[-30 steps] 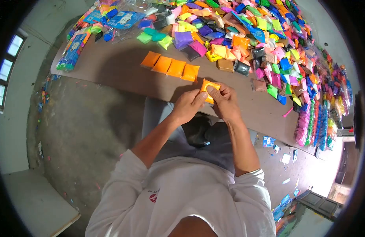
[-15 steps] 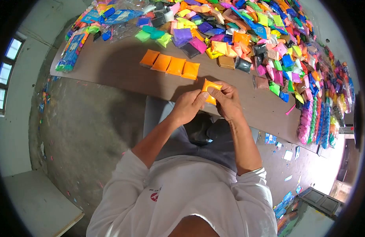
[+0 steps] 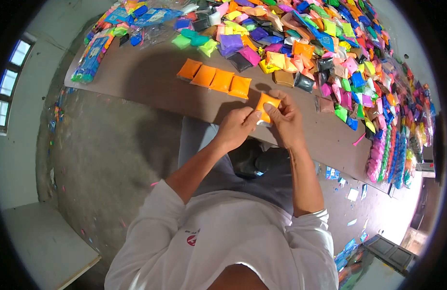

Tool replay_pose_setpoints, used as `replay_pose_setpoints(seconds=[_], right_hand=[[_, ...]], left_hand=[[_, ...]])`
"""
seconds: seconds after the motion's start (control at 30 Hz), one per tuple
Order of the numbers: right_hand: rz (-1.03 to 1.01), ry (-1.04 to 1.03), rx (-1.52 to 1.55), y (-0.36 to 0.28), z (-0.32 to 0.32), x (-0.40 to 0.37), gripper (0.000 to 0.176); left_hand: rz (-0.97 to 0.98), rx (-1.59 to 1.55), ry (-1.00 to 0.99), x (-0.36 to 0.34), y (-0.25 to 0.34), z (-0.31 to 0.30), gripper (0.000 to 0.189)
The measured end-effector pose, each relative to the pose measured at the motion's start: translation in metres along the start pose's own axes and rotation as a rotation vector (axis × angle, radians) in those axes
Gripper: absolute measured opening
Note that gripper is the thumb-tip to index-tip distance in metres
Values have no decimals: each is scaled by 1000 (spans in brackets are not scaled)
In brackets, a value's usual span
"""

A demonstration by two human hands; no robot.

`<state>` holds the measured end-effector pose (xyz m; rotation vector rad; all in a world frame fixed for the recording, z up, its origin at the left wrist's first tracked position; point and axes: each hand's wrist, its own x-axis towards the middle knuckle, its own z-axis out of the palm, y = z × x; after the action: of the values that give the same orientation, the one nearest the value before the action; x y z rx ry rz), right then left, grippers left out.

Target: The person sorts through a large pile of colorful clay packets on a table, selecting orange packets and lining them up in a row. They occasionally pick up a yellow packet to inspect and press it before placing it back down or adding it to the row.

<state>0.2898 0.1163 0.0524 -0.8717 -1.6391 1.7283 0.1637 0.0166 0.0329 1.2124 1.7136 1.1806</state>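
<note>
A small, puffy orange packet [image 3: 265, 103] in clear wrapping is held just above the table's near edge. My right hand [image 3: 288, 123] grips it, with the thumb pressed across its front and the fingers behind. At the packet's lower left edge my left hand [image 3: 237, 127] is closed, thumb and curled forefinger pinching the wrapper. Beyond my hands, several similar orange packets [image 3: 216, 79] lie side by side in a slanting row on the brown table [image 3: 151, 82].
A large heap of many-coloured packets [image 3: 281, 43] covers the table's far side and right. Bagged strips of packets [image 3: 396, 154] line the right end. Another bagged bundle [image 3: 92, 58] lies at the left end. Wrapper scraps [image 3: 352, 194] litter the floor.
The held packet and both hands have shifted slightly right in the picture, and the packet is tilted differently. More of its lower edge shows now. The row of packets looks unchanged.
</note>
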Motion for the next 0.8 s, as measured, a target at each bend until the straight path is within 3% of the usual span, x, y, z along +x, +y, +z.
replay_pose_setpoints(seconds=[0.07, 0.2, 0.27, 0.33, 0.4, 0.5, 0.6, 0.8], right_hand=[[-72, 39, -21, 2, -1, 16, 30], [-55, 58, -245, 11, -2, 46, 26], [-430, 97, -669, 21, 0, 53, 27], [-420, 101, -663, 7, 7, 44, 30], [-734, 225, -978, 3, 9, 41, 26], [-844, 153, -1024, -11, 13, 38, 24], [-803, 20, -980, 13, 10, 43, 23], [-798, 67, -948, -7, 9, 61, 16]], left_hand=[[-18, -128, 79, 2, 1, 1, 36], [1, -88, 91, -2, -2, 0, 36], [10, -103, 100, -3, -1, -1, 35], [6, -111, 100, -3, -2, -2, 34], [1, -119, 100, -4, -5, -2, 33], [95, -74, 141, -6, -9, 1, 32], [113, -31, 153, -6, -7, 1, 32], [65, -57, 150, -7, 1, -4, 29]])
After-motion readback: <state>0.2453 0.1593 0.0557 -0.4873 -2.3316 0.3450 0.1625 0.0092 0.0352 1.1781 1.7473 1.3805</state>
